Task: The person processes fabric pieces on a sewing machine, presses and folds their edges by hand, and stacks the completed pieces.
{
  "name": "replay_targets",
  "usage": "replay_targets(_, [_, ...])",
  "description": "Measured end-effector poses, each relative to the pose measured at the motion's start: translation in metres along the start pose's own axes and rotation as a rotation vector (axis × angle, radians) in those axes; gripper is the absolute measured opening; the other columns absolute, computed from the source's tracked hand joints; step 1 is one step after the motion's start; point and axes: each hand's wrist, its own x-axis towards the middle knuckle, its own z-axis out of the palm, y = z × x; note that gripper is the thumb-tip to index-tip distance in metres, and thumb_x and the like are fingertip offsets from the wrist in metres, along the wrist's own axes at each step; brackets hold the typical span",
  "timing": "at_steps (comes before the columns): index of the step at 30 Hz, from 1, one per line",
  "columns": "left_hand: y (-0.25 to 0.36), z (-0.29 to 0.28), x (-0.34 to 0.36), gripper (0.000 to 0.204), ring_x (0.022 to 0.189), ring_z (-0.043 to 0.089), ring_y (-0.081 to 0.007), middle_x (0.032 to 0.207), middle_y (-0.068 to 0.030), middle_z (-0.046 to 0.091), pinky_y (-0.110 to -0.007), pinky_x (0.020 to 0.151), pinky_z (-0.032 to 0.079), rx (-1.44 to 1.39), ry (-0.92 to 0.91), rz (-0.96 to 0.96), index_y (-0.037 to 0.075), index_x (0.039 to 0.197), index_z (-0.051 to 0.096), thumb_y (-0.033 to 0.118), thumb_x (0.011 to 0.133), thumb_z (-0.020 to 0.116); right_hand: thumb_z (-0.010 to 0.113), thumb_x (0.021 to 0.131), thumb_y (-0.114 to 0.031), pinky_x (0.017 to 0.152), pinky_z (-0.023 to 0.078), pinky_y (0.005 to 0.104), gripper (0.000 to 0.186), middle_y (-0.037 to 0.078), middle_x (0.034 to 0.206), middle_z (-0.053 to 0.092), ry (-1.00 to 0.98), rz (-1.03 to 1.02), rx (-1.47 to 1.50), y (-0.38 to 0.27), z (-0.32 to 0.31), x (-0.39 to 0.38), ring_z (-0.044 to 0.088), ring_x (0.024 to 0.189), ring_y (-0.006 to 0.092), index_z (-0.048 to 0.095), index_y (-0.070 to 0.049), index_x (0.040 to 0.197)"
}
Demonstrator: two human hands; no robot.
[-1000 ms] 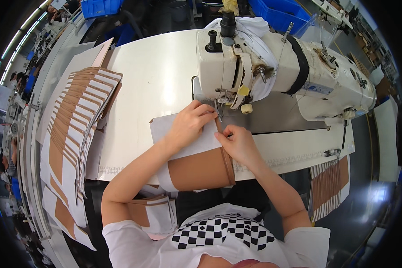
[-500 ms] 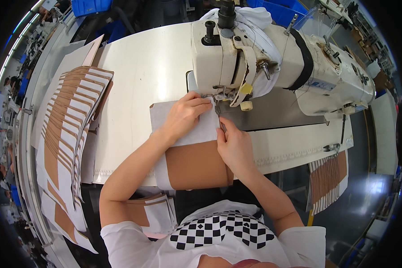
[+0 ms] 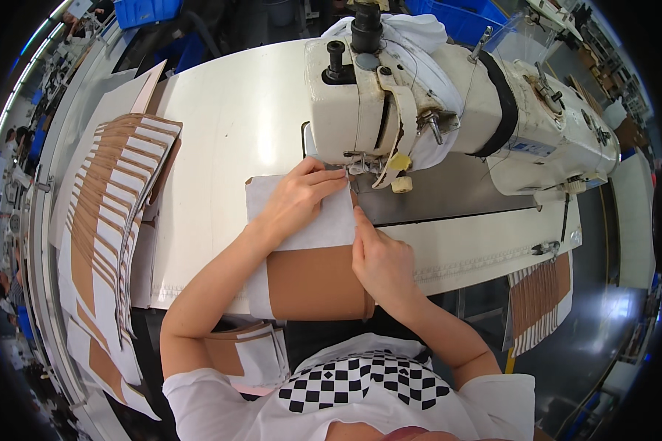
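A brown and pale-grey panel (image 3: pixel 320 283), perhaps leather or fabric with a lining, lies at the front edge of the sewing machine table, its near end curving over that edge. Its pale far part reaches the needle area of a white sewing machine (image 3: pixel 346 110). My left hand (image 3: pixel 298 197) rests on the pale part, fingers flat and close together, tips beside the presser foot. At the panel's right edge is my right hand (image 3: pixel 382 261), index finger stretched along the edge toward the needle, thumb against the side, other fingers curled.
Overlapping brown and white panels (image 3: pixel 118 198) form a stack at the table's left. More pieces (image 3: pixel 250 353) lie below the front edge, near my lap. Another bundle (image 3: pixel 541 301) hangs at the right. White cloth (image 3: pixel 419 37) drapes behind the machine head; blue bins (image 3: pixel 463 18) stand beyond.
The panel has shifted slightly toward me and to the left. My right hand has slid a little nearer me, its index finger now straighter along the edge. My left hand stays on the panel.
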Motion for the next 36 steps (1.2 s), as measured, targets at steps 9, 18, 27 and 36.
replay_targets(9, [-0.001, -0.001, 0.008, 0.043, 0.088, 0.057, -0.0246, 0.109, -0.0062, 0.069, -0.032, 0.080, 0.053, 0.031, -0.007, 0.010, 0.001, 0.100, 0.071, -0.010, 0.060, 0.063, 0.058, 0.085, -0.009, 0.047, 0.052, 0.0360, 0.036, 0.012, 0.066, 0.067, -0.014, -0.022, 0.000, 0.006, -0.001, 0.007, 0.064, 0.049, 0.0263, 0.061, 0.001, 0.119])
replay_targets(18, [0.013, -0.005, 0.002, 0.029, 0.096, 0.063, -0.0261, 0.103, -0.0095, 0.069, -0.035, 0.081, 0.054, 0.003, 0.017, 0.043, 0.002, 0.095, 0.070, -0.004, 0.067, 0.064, 0.057, 0.087, -0.012, 0.045, 0.052, 0.0352, 0.035, 0.012, 0.068, 0.068, -0.001, -0.054, -0.003, 0.007, 0.003, 0.007, 0.063, 0.047, 0.0257, 0.061, 0.002, 0.119])
replay_targets(27, [0.012, -0.004, -0.001, 0.027, 0.097, 0.065, -0.0271, 0.100, -0.0112, 0.069, -0.036, 0.081, 0.056, -0.019, 0.048, -0.010, 0.002, 0.096, 0.070, -0.003, 0.070, 0.065, 0.057, 0.090, -0.014, 0.046, 0.052, 0.0350, 0.034, 0.012, 0.071, 0.070, -0.017, -0.039, 0.024, 0.008, 0.006, 0.010, 0.064, 0.049, 0.0251, 0.061, 0.001, 0.120])
replay_targets(36, [0.017, -0.008, -0.004, 0.027, 0.097, 0.066, -0.0263, 0.099, -0.0110, 0.070, -0.035, 0.081, 0.056, -0.045, 0.002, 0.003, 0.001, 0.098, 0.071, 0.000, 0.071, 0.068, 0.057, 0.092, -0.015, 0.046, 0.052, 0.0350, 0.033, 0.012, 0.069, 0.069, -0.046, -0.014, 0.017, 0.005, 0.003, 0.013, 0.065, 0.050, 0.0257, 0.060, 0.001, 0.120])
